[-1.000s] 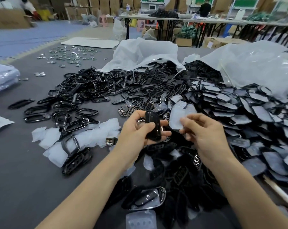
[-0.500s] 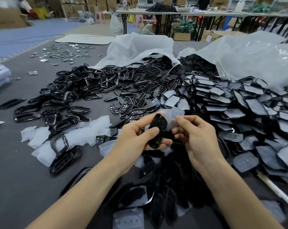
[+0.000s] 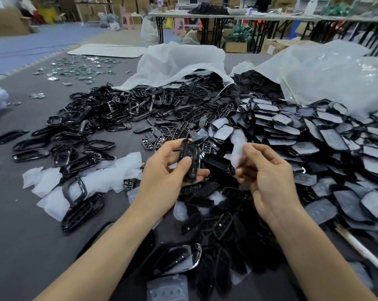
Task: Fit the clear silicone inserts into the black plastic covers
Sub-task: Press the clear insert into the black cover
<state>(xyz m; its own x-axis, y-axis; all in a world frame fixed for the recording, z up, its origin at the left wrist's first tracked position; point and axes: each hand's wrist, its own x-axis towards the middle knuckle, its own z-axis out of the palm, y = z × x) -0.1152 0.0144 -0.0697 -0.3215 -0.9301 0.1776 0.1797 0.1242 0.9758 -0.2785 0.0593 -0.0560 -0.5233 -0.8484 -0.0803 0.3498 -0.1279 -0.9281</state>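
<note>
Watching over the worktop (image 3: 20,246), I see my left grip (image 3: 164,173) clasped round a black cover (image 3: 189,161) and, just right of it, my right grip (image 3: 268,181) pinching a clear silicone insert (image 3: 238,148), the parts apart.

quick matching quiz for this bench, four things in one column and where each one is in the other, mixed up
1 cover
2 insert
3 discs
4 bags

A scattered, far left of the table
B pinched by the right hand
C at the back, lying open
D gripped by the left hand

Pairs: 1-D, 2-B, 3-A, 4-C
</note>
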